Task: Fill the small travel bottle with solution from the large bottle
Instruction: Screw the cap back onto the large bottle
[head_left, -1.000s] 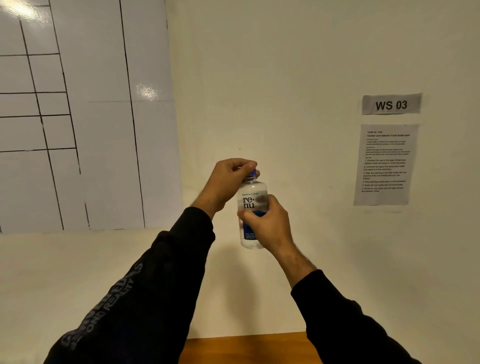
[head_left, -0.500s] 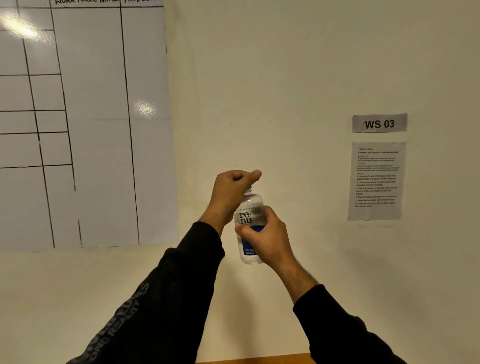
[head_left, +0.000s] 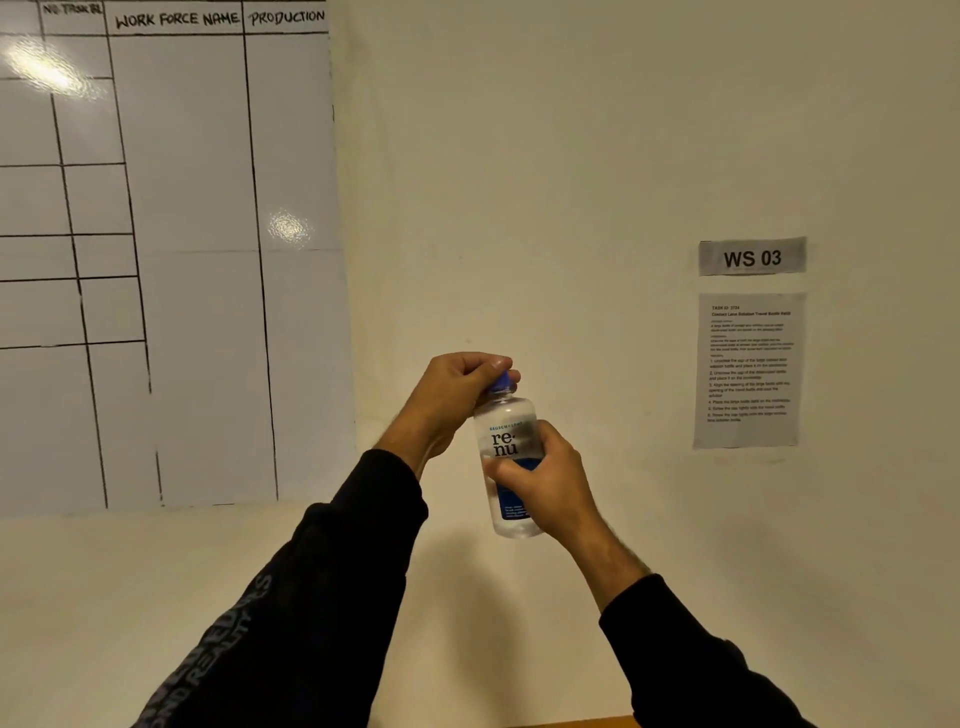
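Head view: we hold the large renu solution bottle (head_left: 506, 457) upright in mid-air in front of the wall, approx. centre frame. Our right hand (head_left: 545, 480) wraps its body below the label. Our left hand (head_left: 449, 392) is curled over the top, fingers gripping the blue cap (head_left: 501, 382). Whiteboard (head_left: 182, 234) w/ hand-drawn grid at left; "WS 03" sign (head_left: 752, 257) & instruction sheet (head_left: 748, 369) at right.

One bottle (head_left: 506, 457), one blue cap (head_left: 501, 382), two hands, two wall notices, one whiteboard (head_left: 171, 249).
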